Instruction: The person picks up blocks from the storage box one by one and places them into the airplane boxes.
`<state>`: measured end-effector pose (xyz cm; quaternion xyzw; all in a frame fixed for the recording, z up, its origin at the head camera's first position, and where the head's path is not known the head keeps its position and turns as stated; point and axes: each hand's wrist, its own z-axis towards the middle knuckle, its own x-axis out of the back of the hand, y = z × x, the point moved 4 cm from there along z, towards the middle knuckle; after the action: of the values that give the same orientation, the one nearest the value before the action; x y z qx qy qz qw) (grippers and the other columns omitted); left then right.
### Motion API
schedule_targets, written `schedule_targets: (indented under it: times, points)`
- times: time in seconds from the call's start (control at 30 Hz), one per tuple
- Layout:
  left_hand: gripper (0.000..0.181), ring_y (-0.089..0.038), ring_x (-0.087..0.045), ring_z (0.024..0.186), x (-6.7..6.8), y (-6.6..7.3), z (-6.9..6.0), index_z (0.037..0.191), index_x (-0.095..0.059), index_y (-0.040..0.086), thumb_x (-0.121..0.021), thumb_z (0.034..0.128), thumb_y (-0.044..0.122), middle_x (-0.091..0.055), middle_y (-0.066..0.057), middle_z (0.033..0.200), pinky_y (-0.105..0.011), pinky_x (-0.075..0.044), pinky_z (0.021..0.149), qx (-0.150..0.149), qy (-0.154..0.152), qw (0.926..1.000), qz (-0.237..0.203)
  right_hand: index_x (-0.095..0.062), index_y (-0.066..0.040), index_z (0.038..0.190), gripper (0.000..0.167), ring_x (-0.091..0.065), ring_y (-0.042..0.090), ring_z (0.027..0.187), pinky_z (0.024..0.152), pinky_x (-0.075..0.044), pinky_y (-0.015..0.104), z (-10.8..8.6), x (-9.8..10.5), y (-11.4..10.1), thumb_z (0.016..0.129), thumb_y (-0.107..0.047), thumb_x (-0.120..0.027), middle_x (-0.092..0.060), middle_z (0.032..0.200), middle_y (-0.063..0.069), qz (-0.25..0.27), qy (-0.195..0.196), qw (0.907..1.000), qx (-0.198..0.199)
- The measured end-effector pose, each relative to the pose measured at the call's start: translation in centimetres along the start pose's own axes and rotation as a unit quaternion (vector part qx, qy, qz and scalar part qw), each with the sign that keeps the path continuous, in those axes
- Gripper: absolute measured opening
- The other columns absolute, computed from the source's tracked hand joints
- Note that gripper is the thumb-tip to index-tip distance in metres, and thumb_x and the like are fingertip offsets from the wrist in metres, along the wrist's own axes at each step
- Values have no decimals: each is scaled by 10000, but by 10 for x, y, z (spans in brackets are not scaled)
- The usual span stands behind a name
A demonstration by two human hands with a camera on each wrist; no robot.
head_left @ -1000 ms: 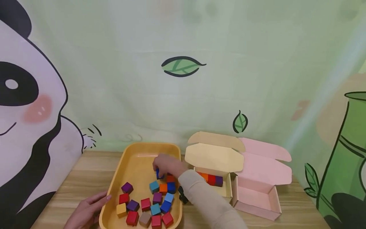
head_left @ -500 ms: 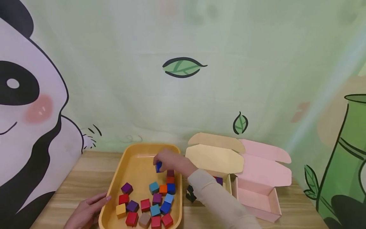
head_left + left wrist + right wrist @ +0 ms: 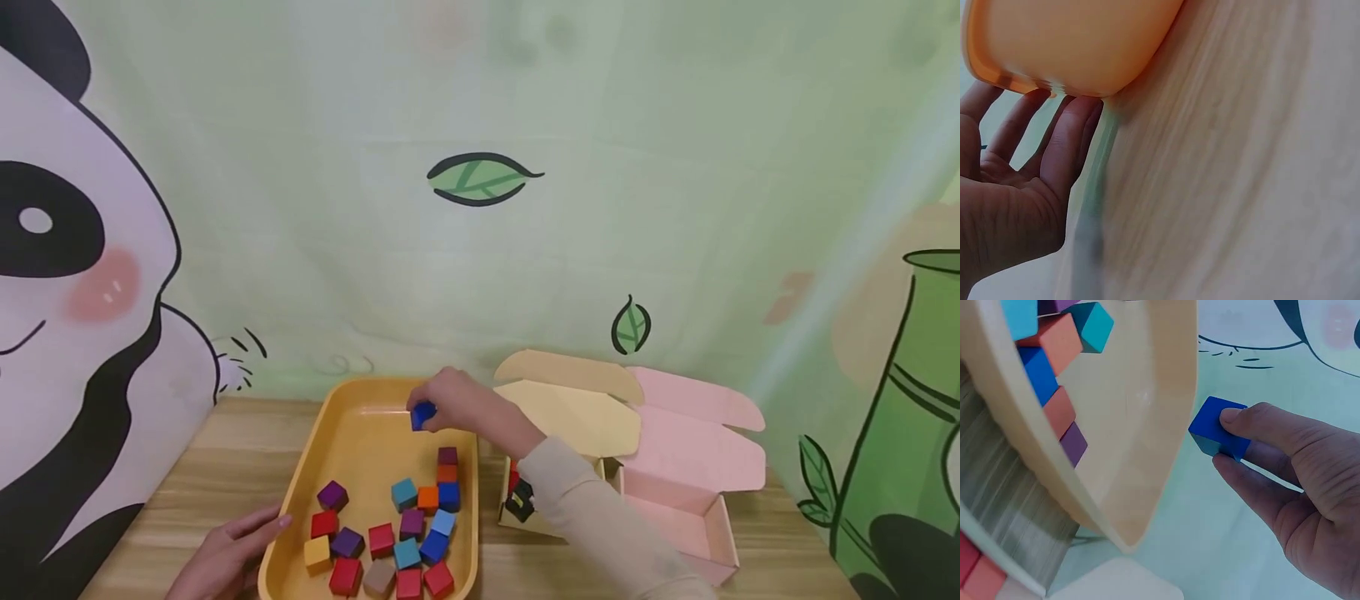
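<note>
A blue cube [image 3: 422,415] is pinched between the thumb and fingers of my right hand [image 3: 461,400], above the far end of a yellow tray [image 3: 300,467]. In the right wrist view, the thumb presses one face of the blue cube [image 3: 1216,425] and the fingertips support it from below. My left hand [image 3: 232,550] touches the tray's left side. In the left wrist view, the fairly straight fingers of my left hand [image 3: 1029,162] meet the underside of the tray rim [image 3: 1007,80]. Several coloured cubes, such as a purple one [image 3: 333,496], lie in the tray.
Right of the tray stands an open cream box [image 3: 573,412], partly behind my right sleeve [image 3: 600,517], with cubes inside. Beside it is an open pink box [image 3: 675,508]. The wooden table [image 3: 187,467] meets a printed green backdrop [image 3: 360,275].
My right hand has lifted the blue cube upward from the tray floor. A dark purple cube at the tray's right wall has come into sight. My left hand stays at the tray's side.
</note>
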<state>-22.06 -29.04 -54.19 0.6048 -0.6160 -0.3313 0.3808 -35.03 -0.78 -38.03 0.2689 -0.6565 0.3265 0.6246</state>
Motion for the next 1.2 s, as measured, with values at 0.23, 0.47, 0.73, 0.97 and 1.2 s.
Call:
schedule_targets:
  times: [0.23,0.47,0.73,0.97,1.2]
  points:
    - [896,-398,-672,997,3,3,-3,1529,-341,-72,-715,928,476,-408,-385,1464,-506,-606,825,5,30,9988,498,-764,-168,1175,285,-632,139,935,871,-565,224,-18,-2,6,899,-227,-805,-746,1079,-30,-257,-208,9994,38]
    - [870,-411,-652,1020,3,7,-4,1526,-310,-105,-686,958,435,-397,-391,1464,-525,-596,834,-50,-108,9986,512,-767,-136,1142,266,-623,160,909,845,-572,257,-44,0,25,893,-218,-810,-743,1049,-3,-428,-272,9987,50]
    - [814,-414,-647,1040,-1,12,-7,1506,-307,-146,-633,998,399,-438,-394,1430,-522,-594,845,-55,-299,9951,943,-784,-137,971,158,-546,119,755,716,-525,226,-88,-10,54,833,-159,-858,-695,839,-52,-434,-406,9982,79]
    - [781,-368,-659,977,-2,11,-10,1499,-362,-114,-674,974,372,-491,-374,1397,-503,-607,823,-147,-215,9948,985,-795,-102,952,200,-569,81,733,690,-535,219,-116,-29,76,786,-153,-893,-711,853,-46,-114,-1060,9938,-327]
    - [839,-375,-662,984,3,13,-4,1491,-374,-115,-722,927,400,-497,-370,1395,-507,-607,821,-214,-155,9942,1043,-793,-102,921,230,-553,54,713,672,-516,194,-120,-40,82,757,-205,-917,-709,826,-38,-251,-1394,9898,-147]
